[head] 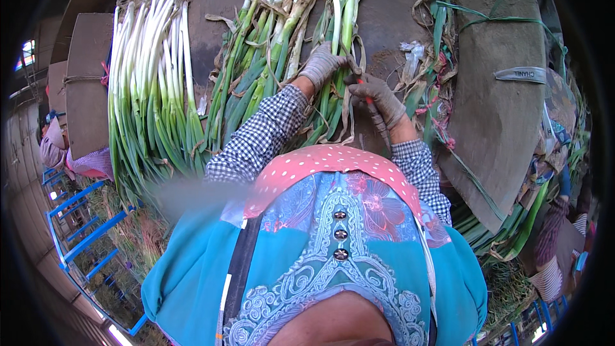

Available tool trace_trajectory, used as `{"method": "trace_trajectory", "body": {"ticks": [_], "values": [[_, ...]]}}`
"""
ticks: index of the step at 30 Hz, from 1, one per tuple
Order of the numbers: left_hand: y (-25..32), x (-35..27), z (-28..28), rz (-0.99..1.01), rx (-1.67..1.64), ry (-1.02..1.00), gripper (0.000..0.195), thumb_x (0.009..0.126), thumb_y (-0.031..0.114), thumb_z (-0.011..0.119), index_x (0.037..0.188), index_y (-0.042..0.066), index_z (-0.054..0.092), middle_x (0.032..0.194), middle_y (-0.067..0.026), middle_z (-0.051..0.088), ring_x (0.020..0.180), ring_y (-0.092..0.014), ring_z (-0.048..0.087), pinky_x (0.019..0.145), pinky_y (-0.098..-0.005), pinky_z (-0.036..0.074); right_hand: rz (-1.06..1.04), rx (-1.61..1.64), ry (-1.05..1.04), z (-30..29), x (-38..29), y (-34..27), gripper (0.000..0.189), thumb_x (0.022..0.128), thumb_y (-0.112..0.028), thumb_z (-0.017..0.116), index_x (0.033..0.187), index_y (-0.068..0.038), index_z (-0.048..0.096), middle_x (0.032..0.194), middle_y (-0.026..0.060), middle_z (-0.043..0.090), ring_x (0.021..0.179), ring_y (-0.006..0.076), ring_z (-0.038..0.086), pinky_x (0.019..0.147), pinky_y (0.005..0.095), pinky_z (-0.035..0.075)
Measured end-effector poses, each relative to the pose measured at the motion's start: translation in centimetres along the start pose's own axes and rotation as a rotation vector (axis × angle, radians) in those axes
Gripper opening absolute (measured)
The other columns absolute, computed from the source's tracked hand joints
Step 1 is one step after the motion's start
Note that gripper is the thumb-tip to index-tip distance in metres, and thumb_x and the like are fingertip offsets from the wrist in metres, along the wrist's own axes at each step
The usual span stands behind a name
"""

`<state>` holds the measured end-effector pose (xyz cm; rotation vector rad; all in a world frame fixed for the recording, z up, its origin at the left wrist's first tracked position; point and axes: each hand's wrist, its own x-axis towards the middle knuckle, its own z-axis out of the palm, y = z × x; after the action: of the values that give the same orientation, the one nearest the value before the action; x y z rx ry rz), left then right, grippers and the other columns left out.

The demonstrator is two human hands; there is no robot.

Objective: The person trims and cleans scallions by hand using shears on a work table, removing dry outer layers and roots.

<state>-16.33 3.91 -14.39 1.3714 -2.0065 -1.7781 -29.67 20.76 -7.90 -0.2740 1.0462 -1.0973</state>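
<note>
My left hand (pixel 321 65), in a worn pale glove, closes around the green part of a long green onion (pixel 335 14). Its fingertips come close to my right hand (pixel 382 98), also gloved, which grips a slim tool (pixel 380 122) with a wrapped handle and a red part; its tip is hard to make out among dry leaves. Under and left of my left hand lie uncleaned green onions (pixel 278 33) with soil-brown stems and withered leaves. Farther left, a row of cleaned green onions (pixel 149 67) lies side by side, white stems and roots away from me.
Dry leaf scraps and pink twine (pixel 435 101) litter the work surface (pixel 384 19) on the right. Beyond stands a grey board (pixel 495 96) tied with green strap. Blue metal rails (pixel 84 245) run at lower left. Other people, one with a striped sleeve (pixel 547 278), are at both sides.
</note>
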Motion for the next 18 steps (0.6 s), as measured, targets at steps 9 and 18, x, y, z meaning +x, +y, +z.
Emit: {"method": "trace_trajectory", "body": {"ticks": [9,18], "values": [[4.8,-2.6,0.0,-0.003,-0.239,0.021,0.044,0.077,0.021,0.077,0.113,0.0,0.061,0.092,-0.0088,0.067,0.08,-0.019,0.062,0.074,-0.0325,0.052,-0.375,-0.029,0.06,-0.1,-1.0,-4.7,0.024,0.081,-0.015,0.071,0.103,-0.006,0.067,0.089,-0.0012,0.06,0.079,0.0082,0.055,0.072,0.0233,0.044],[8.2,-6.3,-7.3,-0.154,-0.452,-0.138,0.042,0.084,0.013,0.066,0.122,-0.001,0.056,0.091,-0.0077,0.066,0.073,-0.017,0.066,0.062,-0.0282,0.056,-0.734,-1.015,0.676,-7.0,-3.0,-7.9,0.04,0.084,-0.022,0.067,0.117,-0.002,0.06,0.11,0.0158,0.063,0.103,0.0285,0.06,0.089,0.0363,0.048]]}}
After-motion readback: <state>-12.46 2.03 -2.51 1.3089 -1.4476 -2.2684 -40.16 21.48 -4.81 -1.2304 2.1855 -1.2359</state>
